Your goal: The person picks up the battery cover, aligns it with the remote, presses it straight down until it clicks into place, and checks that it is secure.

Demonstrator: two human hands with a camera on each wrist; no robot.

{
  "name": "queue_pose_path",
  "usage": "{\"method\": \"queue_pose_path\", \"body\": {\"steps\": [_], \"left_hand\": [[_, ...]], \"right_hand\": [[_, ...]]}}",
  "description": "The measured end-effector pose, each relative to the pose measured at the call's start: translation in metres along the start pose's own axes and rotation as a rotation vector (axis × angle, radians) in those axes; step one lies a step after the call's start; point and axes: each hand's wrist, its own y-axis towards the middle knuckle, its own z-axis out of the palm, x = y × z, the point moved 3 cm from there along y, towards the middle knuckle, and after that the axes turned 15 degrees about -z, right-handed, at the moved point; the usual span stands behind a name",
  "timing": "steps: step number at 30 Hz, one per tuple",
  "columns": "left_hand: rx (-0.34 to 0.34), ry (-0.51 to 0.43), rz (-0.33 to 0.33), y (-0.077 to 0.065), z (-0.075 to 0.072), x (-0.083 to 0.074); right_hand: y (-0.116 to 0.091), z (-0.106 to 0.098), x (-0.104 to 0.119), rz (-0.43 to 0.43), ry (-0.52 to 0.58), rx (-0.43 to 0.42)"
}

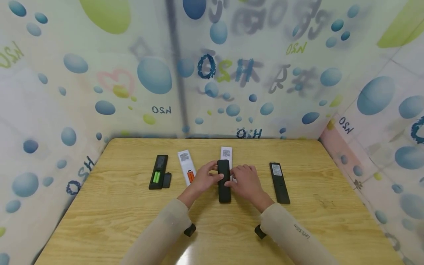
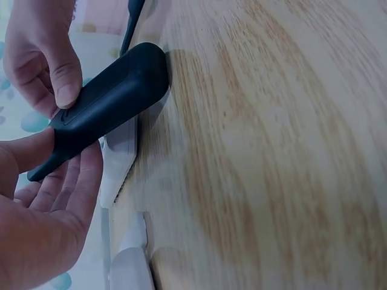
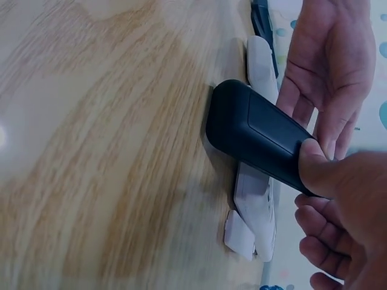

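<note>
A black remote [image 1: 224, 193] is clamped between thumb and fingers of both the left hand [image 1: 204, 178] and the right hand [image 1: 246, 182]. Just beyond the fingertips, a white remote [image 1: 226, 152] is partly hidden by it.

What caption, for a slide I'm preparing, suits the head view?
A left hand and right hand hold a black remote at a wooden table.

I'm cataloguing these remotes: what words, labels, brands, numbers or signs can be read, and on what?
"H2O", mirror-reversed, repeated: wall covering.
Grey lettering, same covering: too blurred.
Print on left white remote, right white remote, labelled black remote: too small.
Markings, open black remote: too small.
Right sleeve writing: too small.
Held black remote: none visible.
</note>
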Motion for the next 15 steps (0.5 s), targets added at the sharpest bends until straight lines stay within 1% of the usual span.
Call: {"method": "queue_pose_path", "body": {"steps": [7, 15], "left_hand": [[-0.020, 0.012, -0.017, -0.0017, 0.0003, -0.0011], [-0.031, 0.005, -0.030, -0.0032, 0.0009, -0.0042]], "right_hand": [[-0.0005, 0.0016, -0.0009, -0.036, -0.043, 0.037], [-0.0026, -0.0024, -0.0009, -0.063, -0.066, 0.038]]}}
